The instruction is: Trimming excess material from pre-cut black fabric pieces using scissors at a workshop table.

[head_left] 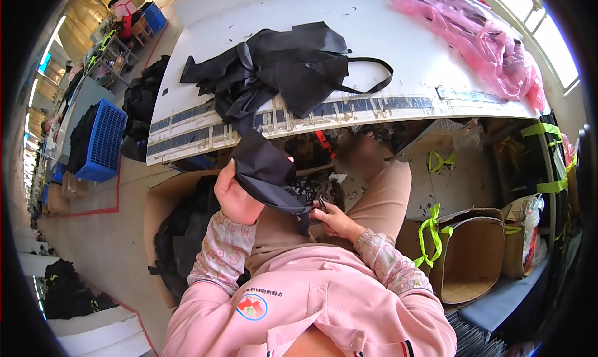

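My left hand [237,196] grips a black fabric piece [265,170] above my lap, its thumb over the edge and the other fingers mostly behind the cloth. The piece is folded, and its lower edge reaches toward my right hand [339,222]. My right fingers are closed around a small dark tool [321,204] that resembles thread snips; most of it is hidden in the hand. Its tip is close beside the fabric's lower right corner. Whether the blades touch the cloth, I cannot tell. A heap of black fabric pieces [293,61] with a looped strap lies on the table ahead.
The white table [205,30] has a worn, taped front edge. Pink plastic sheeting [479,39] covers its far right. An open cardboard box [470,254] stands at right; another box [159,211] holds black cloth at left. Farther left are a blue crate [103,142] and a person [124,18].
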Motion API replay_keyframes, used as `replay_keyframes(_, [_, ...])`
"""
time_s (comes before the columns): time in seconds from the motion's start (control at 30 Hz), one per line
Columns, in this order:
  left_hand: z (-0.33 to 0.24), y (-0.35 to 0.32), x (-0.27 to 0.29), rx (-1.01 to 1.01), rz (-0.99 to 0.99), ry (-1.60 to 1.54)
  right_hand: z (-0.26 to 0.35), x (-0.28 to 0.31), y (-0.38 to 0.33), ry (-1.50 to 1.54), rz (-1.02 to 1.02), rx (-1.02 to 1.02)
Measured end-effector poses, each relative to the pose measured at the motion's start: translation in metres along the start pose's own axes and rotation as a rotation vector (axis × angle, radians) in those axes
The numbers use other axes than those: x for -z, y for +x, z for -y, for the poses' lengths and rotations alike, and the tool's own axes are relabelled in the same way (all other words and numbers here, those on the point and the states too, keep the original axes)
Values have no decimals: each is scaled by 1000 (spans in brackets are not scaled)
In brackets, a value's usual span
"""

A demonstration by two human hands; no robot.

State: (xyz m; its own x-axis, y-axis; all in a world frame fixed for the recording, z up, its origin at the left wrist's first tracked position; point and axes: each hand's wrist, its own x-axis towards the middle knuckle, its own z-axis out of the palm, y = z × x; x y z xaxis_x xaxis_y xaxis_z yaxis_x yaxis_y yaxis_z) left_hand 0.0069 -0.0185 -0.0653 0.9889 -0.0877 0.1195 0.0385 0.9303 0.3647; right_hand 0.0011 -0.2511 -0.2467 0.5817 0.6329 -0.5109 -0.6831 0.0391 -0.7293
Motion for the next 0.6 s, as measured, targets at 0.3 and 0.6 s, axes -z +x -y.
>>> replay_keyframes(0.3, [-5, 12, 13, -43, -215, 183, 28, -5, -3, -128, -98, 192])
replay_keyframes(0.6, [-10, 11, 23, -533, -49, 2221, 173, 22, -88, -912, 61, 531])
